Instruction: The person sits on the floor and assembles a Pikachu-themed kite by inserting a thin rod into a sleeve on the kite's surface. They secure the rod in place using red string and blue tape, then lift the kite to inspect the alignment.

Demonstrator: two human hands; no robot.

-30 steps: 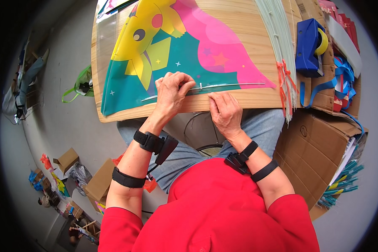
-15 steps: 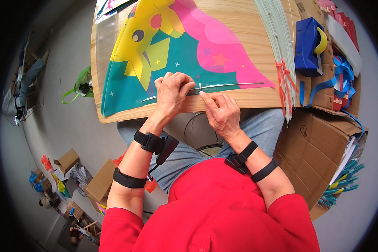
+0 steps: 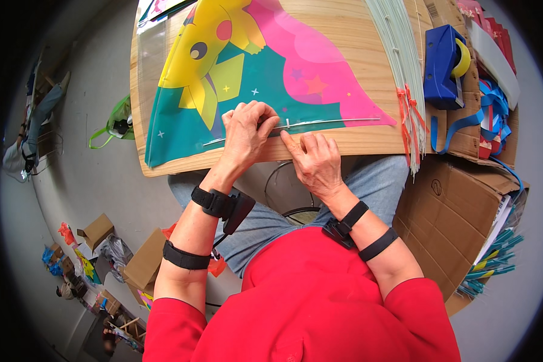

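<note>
A triangular kite sail [image 3: 265, 78] printed with a yellow cartoon figure, teal and pink lies on the wooden table. Along its near edge runs a thin white rod [image 3: 338, 122] with a small white cross-shaped fitting [image 3: 288, 123]. My left hand [image 3: 247, 130] is closed in a pinch on the rod, just left of the fitting; its fingertips partly hide the rod. My right hand [image 3: 317, 160] rests at the table's near edge, thumb or forefinger stretched toward the fitting, the other fingers bent and apart from it. Nothing shows in it.
On the right of the table [image 3: 368, 142] lies a bundle of thin white rods [image 3: 395, 54] with red ties. Beyond it are a blue tape dispenser [image 3: 441, 69] and blue ribbon [image 3: 495, 114]. A cardboard box [image 3: 446, 211] stands right of my legs; a green bag [image 3: 119, 117] is at left.
My right hand has slid slightly left, its stretched fingertip dropping just below the fitting and the other fingers curling more. My left hand and the sail stay put.
</note>
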